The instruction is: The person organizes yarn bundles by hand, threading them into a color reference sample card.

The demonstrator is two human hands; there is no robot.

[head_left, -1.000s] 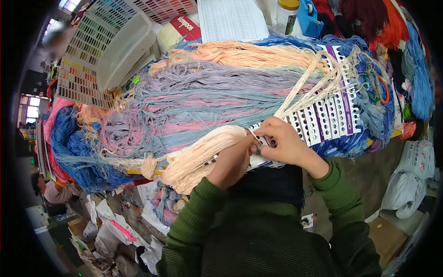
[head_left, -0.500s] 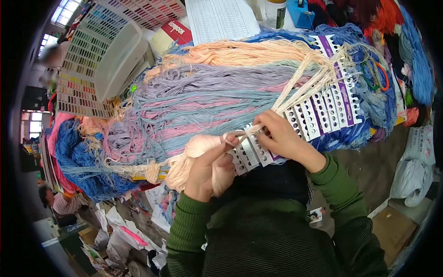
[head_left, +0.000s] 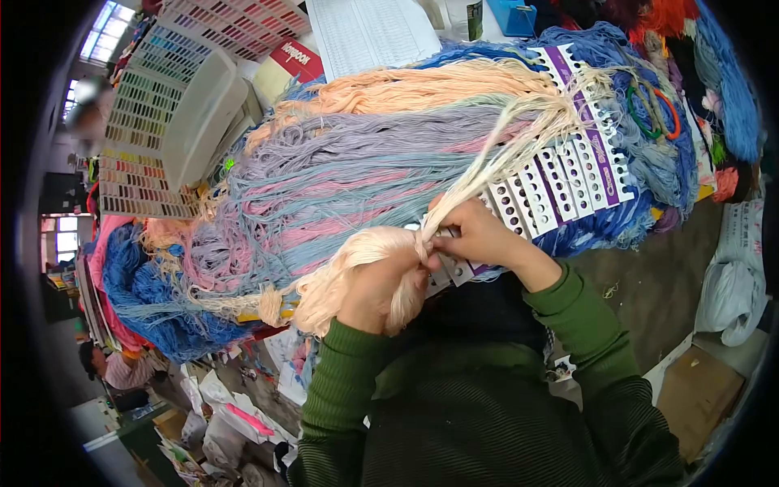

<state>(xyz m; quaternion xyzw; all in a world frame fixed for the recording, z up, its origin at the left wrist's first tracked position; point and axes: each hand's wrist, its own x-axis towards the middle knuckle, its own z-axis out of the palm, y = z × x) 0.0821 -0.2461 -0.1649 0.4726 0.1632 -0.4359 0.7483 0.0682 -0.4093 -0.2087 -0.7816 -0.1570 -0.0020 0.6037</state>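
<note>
My left hand point(head_left: 377, 288) is wrapped round a pale peach thread bundle point(head_left: 349, 264), which hangs down on both sides of the palm. Close against it on the right, my right hand point(head_left: 479, 235) pinches cream strands point(head_left: 466, 183). These run up and right to a tangle of cream thread over the white and purple perforated cards point(head_left: 596, 154). More white punched cards point(head_left: 535, 195) lie in a row below the tangle. Lilac, blue and pink skeins point(head_left: 341, 187) spread behind my hands, with an orange-peach skein point(head_left: 422, 85) above them.
A clear plastic tray point(head_left: 203, 122) and thread colour charts point(head_left: 138, 109) stand at the upper left. Printed sheets point(head_left: 373, 36), a red booklet point(head_left: 300, 58) and a blue dispenser point(head_left: 516, 16) are at the back. A person point(head_left: 122, 367) is at the far left.
My hands have come together at the thread, and my right hand has moved slightly down and left. The peach bundle is pulled higher over my left hand. The camera view has shifted slightly.
</note>
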